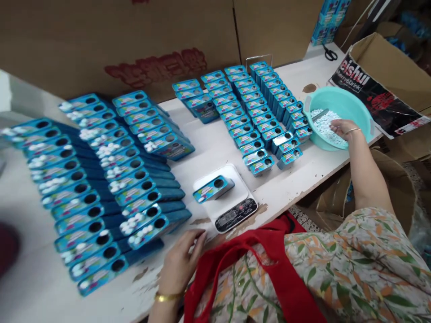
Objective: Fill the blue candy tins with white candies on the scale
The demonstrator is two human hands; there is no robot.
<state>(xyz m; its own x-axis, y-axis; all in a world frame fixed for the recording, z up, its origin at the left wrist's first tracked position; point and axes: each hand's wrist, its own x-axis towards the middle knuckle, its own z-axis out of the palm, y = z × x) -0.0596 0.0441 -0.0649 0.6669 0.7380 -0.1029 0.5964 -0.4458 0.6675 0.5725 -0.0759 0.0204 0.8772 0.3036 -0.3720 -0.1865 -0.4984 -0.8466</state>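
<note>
My left hand (183, 256) rests by the table's front edge, left of the scale, its fingers loosely bent, thumb apart and nothing in them. A white digital kitchen scale (232, 181) bears one blue box (210, 190) with a round hole and a few white pieces on its top; its display is too blurred to read. My right hand (344, 129) is inside the turquoise basin (353, 101), fingers bunched at the small white tablets (327, 127). What its fingertips hold is hidden. A grey scoop-like tool (319, 115) lies among the tablets near the basin's left side.
Rows of blue boxes (97, 197) with white tablets on top fill the left. More blue box rows (256, 107) stand between scale and basin. Behind rises a cardboard wall (188, 40). An open carton (387, 85) and black scissors (330, 54) are at the right.
</note>
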